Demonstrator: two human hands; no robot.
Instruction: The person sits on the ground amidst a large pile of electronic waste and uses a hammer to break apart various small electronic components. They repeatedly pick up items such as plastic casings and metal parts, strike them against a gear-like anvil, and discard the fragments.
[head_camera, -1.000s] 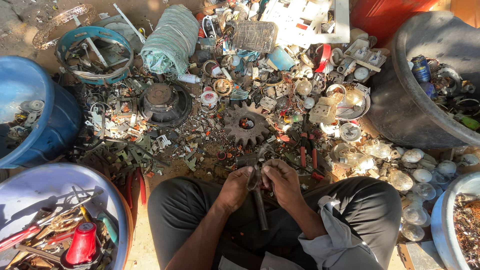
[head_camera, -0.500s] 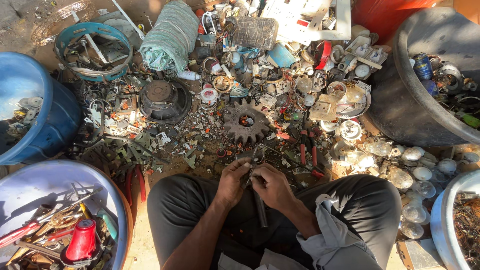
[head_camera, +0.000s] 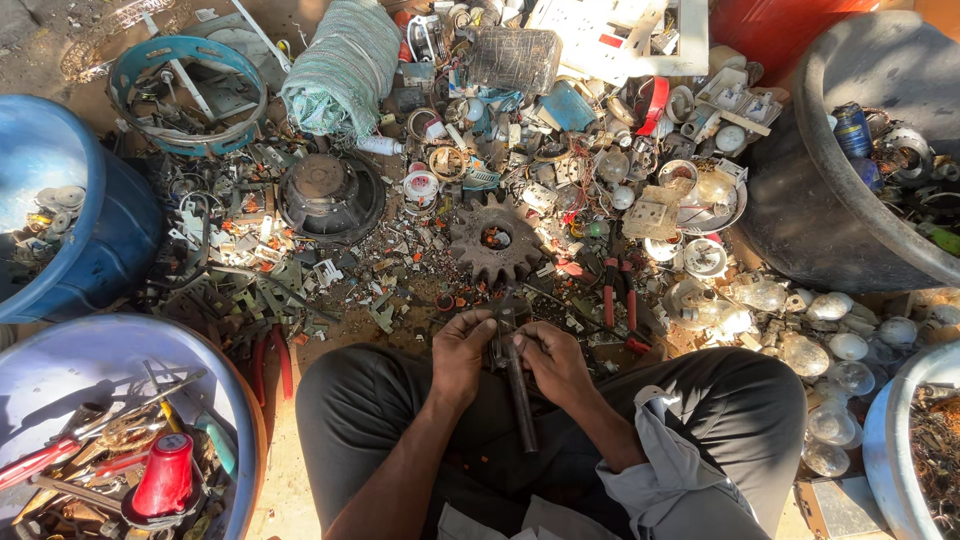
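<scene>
Head view, left to right: left hand (head_camera: 462, 345) curled around the head of a dark metal tool (head_camera: 517, 392), right hand (head_camera: 555, 358) pinching a small part against it, over the lap. Tool judged rigid, heavy, gritty rather than slippery; best gripped along its long handle. Rusty gear (head_camera: 496, 238) lies just beyond on the floor.

The dirt ground (head_camera: 60, 40) carries a dense litter of scrap: a rusty toothed gear (head_camera: 495, 238) near the middle, a round black speaker (head_camera: 330, 195) to its left, and red-handled pliers (head_camera: 618, 300) to its right. Glass bulbs (head_camera: 820, 350) lie clustered at the right. Blue tubs (head_camera: 95, 230) stand at the left, a dark basin (head_camera: 800, 200) at the right, and a rolled green mesh (head_camera: 345, 65) at the top.
</scene>
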